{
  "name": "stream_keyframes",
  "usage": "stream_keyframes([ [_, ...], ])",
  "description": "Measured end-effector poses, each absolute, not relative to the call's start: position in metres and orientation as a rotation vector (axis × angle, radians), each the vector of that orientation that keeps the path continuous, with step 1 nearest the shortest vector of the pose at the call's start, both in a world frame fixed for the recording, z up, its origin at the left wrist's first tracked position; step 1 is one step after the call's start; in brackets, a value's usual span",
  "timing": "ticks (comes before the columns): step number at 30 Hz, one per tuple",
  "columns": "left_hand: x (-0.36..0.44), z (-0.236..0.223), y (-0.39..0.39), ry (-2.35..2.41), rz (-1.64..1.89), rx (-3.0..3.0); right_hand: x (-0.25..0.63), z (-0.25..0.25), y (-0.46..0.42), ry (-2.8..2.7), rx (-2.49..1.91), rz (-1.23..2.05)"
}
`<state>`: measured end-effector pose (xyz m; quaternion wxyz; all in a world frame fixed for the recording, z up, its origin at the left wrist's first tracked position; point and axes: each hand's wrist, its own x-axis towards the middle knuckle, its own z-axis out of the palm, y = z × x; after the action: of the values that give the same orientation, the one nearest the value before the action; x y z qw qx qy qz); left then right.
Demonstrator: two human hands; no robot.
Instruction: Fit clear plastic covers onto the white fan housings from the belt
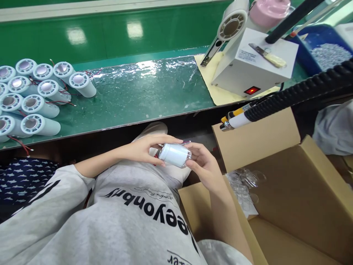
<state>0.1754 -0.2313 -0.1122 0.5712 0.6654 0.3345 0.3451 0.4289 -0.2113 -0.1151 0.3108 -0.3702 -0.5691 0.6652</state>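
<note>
A light blue cylinder with a clear plastic piece at its right end lies on its side between my two hands, above my lap. My left hand grips its left end with thumb and fingers. My right hand holds the right end, its fingers curled around the clear piece. A bit of thin wire shows behind the cylinder. On the bench to the left stand several similar light blue cylinders with slotted round rims and thin red and black wires.
The green bench carries a white box with a lit red switch and a knife-like tool on top. A black ribbed hose hangs across the right. An open cardboard box holds clear plastic pieces; a blue bin stands behind.
</note>
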Motion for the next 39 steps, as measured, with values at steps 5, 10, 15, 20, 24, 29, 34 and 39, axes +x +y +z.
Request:
stream_keyframes([
  [5,0.174,-0.11,-0.232,0.807,0.792,1.573,0.424,-0.112,-0.211,-1.443,-0.988,1.803],
  [10,0.174,-0.111,-0.233,0.809,0.817,1.604,0.42,-0.112,-0.211,-1.357,-1.031,1.88],
  [15,0.175,-0.113,-0.234,0.788,0.822,1.631,0.417,-0.117,-0.211,-1.233,-1.173,1.962],
  [20,0.175,-0.113,-0.235,0.756,0.853,1.65,0.413,-0.117,-0.212,-1.198,-1.221,2.072],
  [24,0.176,-0.112,-0.236,0.769,0.838,1.612,0.408,-0.115,-0.213,-1.158,-1.218,2.132],
  [29,0.176,-0.114,-0.237,0.769,0.851,1.585,0.404,-0.113,-0.214,-1.112,-1.192,2.235],
  [34,0.177,-0.114,-0.241,0.811,0.81,1.561,0.405,-0.114,-0.214,-1.083,-1.169,2.441],
  [39,0.18,-0.105,-0.246,0.927,0.785,1.444,0.411,-0.122,-0.221,-1.281,-1.093,2.223],
])
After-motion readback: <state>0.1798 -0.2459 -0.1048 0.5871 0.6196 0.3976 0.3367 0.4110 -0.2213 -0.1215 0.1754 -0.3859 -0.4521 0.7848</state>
